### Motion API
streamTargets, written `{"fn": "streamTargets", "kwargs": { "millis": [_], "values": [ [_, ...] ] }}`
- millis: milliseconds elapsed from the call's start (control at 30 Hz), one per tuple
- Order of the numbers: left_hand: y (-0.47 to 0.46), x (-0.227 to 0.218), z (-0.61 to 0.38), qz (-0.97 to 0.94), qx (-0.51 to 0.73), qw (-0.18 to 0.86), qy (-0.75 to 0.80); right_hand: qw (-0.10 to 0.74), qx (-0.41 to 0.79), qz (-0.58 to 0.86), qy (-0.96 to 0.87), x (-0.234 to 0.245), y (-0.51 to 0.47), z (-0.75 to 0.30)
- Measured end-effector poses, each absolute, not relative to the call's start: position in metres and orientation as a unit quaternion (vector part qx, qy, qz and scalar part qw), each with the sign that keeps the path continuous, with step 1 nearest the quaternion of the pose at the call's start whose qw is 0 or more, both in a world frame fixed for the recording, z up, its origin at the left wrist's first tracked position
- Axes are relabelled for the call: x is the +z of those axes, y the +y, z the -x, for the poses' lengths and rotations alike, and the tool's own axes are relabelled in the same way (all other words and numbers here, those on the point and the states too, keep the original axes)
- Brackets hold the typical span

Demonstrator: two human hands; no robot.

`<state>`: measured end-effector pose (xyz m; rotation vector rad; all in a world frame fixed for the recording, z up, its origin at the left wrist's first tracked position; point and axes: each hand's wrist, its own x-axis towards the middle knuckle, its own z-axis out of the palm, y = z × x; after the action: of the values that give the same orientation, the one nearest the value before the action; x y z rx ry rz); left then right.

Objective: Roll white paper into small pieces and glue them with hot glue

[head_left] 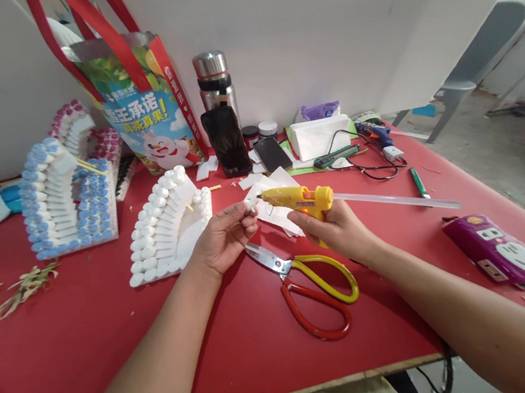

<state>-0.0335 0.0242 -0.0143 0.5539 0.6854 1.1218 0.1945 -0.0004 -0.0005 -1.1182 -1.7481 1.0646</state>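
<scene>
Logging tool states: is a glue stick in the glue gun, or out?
In: a clear glue stick juts from the rear of the yellow glue gun in the right hand.

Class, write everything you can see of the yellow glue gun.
The glue gun is yellow plastic with a dark nozzle tip, held level above the red table. The right hand wraps its handle, hiding it. Its nozzle points left, at a small white piece pinched in the left hand. A long clear glue stick juts from its back. An orange light shows on its side.
</scene>
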Motion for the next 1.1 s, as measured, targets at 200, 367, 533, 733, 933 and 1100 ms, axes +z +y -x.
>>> {"fn": "streamTargets", "kwargs": {
  "millis": [200,367,533,733,933,1100],
  "values": [
    [0.024,-0.015,0.034,-0.281,0.503,0.76,0.3,0.407,0.434,0.473,-0.65,-0.003,0.004,-0.197],
    [0.023,-0.015,0.032,-0.301,0.502,0.751,0.306,0.424,0.416,0.511,-0.621,-0.001,0.013,-0.203],
    [0.018,-0.011,0.027,-0.336,0.493,0.74,0.311,0.392,0.365,0.585,-0.608,-0.005,0.036,-0.231],
    [0.012,-0.008,0.022,-0.372,0.472,0.721,0.346,0.335,0.247,0.671,-0.613,-0.031,0.048,-0.283],
    [0.007,-0.007,0.017,-0.418,0.492,0.69,0.327,0.28,0.182,0.708,-0.621,-0.027,0.04,-0.293],
    [0.004,-0.006,0.015,-0.454,0.486,0.671,0.328,0.212,0.104,0.701,-0.673,-0.02,0.038,-0.294]
  ]
}}
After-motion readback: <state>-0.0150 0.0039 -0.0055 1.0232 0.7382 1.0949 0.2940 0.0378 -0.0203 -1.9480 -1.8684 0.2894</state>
